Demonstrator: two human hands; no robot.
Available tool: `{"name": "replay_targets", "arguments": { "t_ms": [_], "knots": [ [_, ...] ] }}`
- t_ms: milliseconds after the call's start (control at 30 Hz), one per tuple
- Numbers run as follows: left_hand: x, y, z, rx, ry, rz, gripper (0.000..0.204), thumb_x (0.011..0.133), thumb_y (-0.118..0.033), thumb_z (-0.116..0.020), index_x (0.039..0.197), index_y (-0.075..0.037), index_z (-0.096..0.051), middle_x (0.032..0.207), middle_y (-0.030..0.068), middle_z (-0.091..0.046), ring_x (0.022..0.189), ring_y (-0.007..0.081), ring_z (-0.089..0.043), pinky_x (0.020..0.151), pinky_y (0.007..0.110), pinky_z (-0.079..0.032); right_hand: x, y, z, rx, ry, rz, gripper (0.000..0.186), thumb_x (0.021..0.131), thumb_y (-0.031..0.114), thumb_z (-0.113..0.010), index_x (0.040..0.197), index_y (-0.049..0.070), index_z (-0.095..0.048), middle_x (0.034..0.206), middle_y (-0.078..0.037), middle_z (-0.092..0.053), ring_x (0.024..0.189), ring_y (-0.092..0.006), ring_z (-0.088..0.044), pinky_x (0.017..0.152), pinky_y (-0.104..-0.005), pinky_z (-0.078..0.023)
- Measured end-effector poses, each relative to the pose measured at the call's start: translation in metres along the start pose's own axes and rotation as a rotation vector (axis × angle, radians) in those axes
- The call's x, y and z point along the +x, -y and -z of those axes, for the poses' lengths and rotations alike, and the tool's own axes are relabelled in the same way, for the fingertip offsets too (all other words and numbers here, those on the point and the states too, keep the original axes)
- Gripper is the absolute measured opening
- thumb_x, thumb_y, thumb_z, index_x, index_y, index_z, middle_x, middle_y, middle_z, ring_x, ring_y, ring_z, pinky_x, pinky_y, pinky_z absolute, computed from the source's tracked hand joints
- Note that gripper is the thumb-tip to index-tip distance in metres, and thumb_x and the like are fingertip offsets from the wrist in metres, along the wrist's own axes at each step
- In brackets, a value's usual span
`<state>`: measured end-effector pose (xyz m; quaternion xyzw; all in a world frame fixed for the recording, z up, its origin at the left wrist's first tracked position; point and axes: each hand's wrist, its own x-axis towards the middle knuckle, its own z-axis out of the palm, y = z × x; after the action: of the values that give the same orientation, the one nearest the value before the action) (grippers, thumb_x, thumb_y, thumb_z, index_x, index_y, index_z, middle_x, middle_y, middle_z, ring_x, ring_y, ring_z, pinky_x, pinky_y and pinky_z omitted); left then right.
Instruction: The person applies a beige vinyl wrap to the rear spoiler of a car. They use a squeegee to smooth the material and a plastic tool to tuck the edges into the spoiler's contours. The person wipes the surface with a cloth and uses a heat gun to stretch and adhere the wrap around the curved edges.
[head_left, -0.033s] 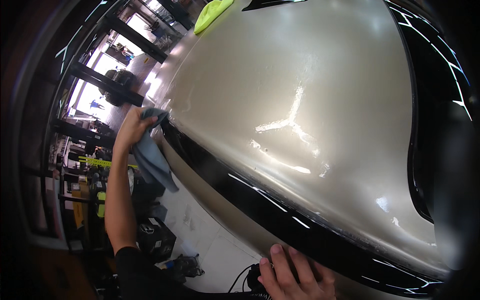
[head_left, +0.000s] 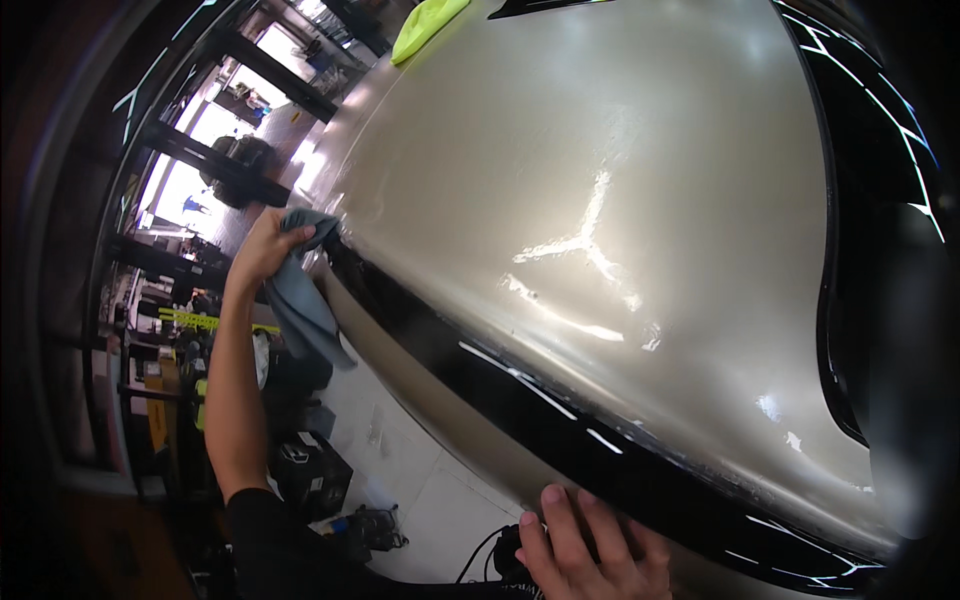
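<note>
My left hand (head_left: 262, 248) is closed on a blue-grey cloth (head_left: 305, 310), whose loose end hangs down. It presses the cloth against the far left end of a glossy black strip (head_left: 480, 385). The strip runs along the edge of a large, shiny champagne-coloured car panel (head_left: 450, 160). At the lower edge of the picture my right hand (head_left: 590, 550) rests with outstretched fingers on the bodywork just below the strip, holding nothing.
A yellow-green cloth (head_left: 425, 28) lies on the panel's far left edge. Dark glass (head_left: 890, 130) curves along the right. A black box (head_left: 312, 470) and a dark tool (head_left: 368, 528) are on the pale floor (head_left: 430, 480) to the left. Shelving with gear stands beyond my left arm.
My left hand and the blue-grey cloth have shifted very slightly; the cloth's hanging end has swung up a little. My right hand stays in place.
</note>
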<state>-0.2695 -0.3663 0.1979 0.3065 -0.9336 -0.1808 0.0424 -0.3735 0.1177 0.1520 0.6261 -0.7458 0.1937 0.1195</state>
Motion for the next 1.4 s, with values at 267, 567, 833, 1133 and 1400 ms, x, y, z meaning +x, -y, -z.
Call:
{"name": "replay_targets", "arguments": {
  "t_ms": [267,567,833,1133,1400],
  "knots": [
    [-0.040,-0.101,-0.023,0.064,-0.242,-0.293,0.018,0.083,-0.013,-0.065,0.097,-0.002,-0.068,0.075,0.0107,-0.066,0.072,0.0202,-0.062,0.071,0.034,-0.048,0.002,0.010,0.002,-0.026,0.059,-0.084,0.030,0.091,0.036,-0.057,0.114,0.017,-0.064,0.131,-0.006,-0.058,0.121,-0.0263,-0.052,0.098,-0.0435,-0.035],
    [-0.046,-0.081,0.029,-0.237,0.180,-0.649,0.034,0.069,-0.003,-0.070,0.102,-0.010,-0.073,0.117,0.0086,-0.062,0.106,0.0275,-0.058,0.096,0.039,-0.044,0.008,0.033,0.022,-0.051,0.027,-0.119,0.033,0.089,0.036,-0.061,0.117,0.019,-0.063,0.133,-0.006,-0.055,0.124,-0.0272,-0.049,0.100,-0.0472,-0.034],
    [-0.060,-0.169,-0.010,-0.212,0.473,-1.088,0.038,0.067,-0.038,-0.067,0.093,-0.012,-0.075,0.116,0.0162,-0.063,0.108,0.0346,-0.059,0.089,0.044,-0.045,0.000,0.040,-0.009,0.116,-0.145,-0.069,0.027,0.077,0.025,-0.066,0.099,0.010,-0.064,0.121,-0.011,-0.056,0.118,-0.0293,-0.050,0.098,-0.0475,-0.037],
    [-0.168,-0.286,-0.020,-0.277,0.321,-0.984,0.018,0.066,-0.011,-0.072,0.083,-0.006,-0.070,0.105,0.0195,-0.063,0.099,0.0308,-0.061,0.085,0.037,-0.046,-0.017,0.101,-0.009,0.296,-0.562,0.061,0.018,0.071,0.026,-0.061,0.068,0.009,-0.065,0.085,-0.008,-0.058,0.089,-0.0277,-0.054,0.084,-0.0427,-0.040],
    [-0.226,-0.481,-0.099,-0.313,0.401,-1.313,0.022,0.075,-0.010,-0.067,0.096,-0.005,-0.072,0.105,0.0182,-0.065,0.099,0.0293,-0.062,0.086,0.035,-0.046,-0.310,0.015,0.144,-0.058,-0.788,-0.334,0.005,0.076,0.009,-0.066,0.080,0.007,-0.064,0.084,-0.010,-0.062,0.079,-0.0262,-0.059,0.074,-0.0377,-0.048]
  ]
}}
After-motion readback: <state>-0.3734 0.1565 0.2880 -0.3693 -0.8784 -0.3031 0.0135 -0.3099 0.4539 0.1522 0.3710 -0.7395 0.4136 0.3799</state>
